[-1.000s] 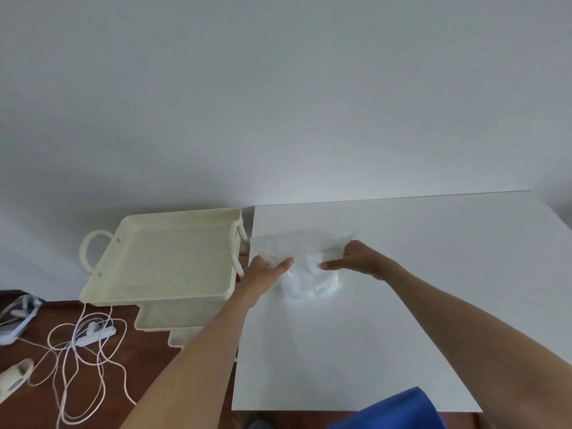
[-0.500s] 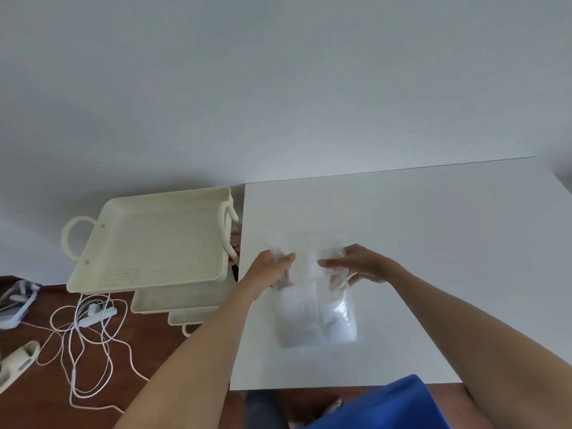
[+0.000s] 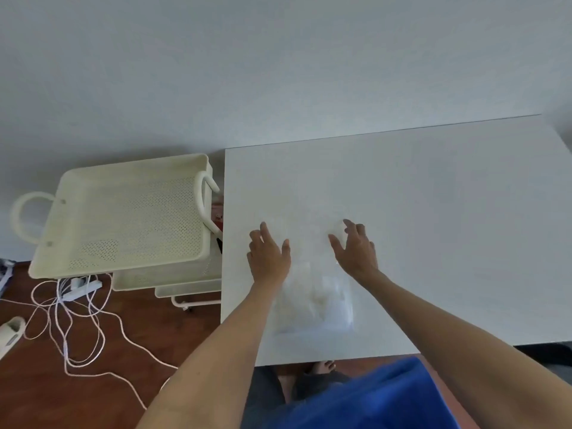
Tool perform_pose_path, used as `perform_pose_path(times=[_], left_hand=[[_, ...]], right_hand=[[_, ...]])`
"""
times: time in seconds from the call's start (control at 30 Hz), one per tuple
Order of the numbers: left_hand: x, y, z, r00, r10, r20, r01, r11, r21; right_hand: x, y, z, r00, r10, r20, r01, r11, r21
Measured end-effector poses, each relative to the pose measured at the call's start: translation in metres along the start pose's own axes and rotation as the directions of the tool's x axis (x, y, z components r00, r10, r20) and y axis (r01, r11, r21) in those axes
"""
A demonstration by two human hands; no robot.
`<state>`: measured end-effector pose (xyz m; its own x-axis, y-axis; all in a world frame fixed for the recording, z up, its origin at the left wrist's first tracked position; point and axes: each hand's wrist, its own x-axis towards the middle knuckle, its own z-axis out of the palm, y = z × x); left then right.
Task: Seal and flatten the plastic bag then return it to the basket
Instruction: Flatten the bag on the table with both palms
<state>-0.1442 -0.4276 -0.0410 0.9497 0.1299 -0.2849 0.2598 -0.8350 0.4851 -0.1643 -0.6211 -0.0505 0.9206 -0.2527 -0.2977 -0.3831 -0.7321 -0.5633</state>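
A clear plastic bag point(image 3: 315, 300) with something white inside lies flat on the white table point(image 3: 433, 212), near its front edge. My left hand point(image 3: 268, 257) rests palm down on the bag's upper left part, fingers spread. My right hand point(image 3: 356, 247) lies palm down on its upper right part, fingers apart. Neither hand grips anything. The cream perforated basket point(image 3: 123, 212), the top tray of a small cart, stands just left of the table with nothing in it.
Lower cart trays point(image 3: 173, 281) sit beneath the basket. White cables and a power strip point(image 3: 77, 289) lie tangled on the wooden floor at the left. A blue garment point(image 3: 365, 397) fills the bottom of the view. A grey wall runs behind the table.
Both hands have let go of the bag's top edge and now lie flat with fingers spread. The bag has been pulled from bunched up to stretched toward the front edge.
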Motion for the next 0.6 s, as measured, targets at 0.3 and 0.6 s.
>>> perform_pose_path(times=[0.3, 0.6], left_hand=[[0.000, 0.003, 0.035, 0.950, 0.300, 0.083, -0.311, 0.902, 0.300], [0.006, -0.019, 0.058, 0.938, 0.326, 0.119, -0.346, 0.860, 0.374]], right_hand=[[-0.010, -0.033, 0.056, 0.956, -0.292, -0.010, 0.271, 0.899, -0.345], [-0.009, -0.008, 0.082, 0.961, -0.274, 0.049, 0.269, 0.869, -0.415]])
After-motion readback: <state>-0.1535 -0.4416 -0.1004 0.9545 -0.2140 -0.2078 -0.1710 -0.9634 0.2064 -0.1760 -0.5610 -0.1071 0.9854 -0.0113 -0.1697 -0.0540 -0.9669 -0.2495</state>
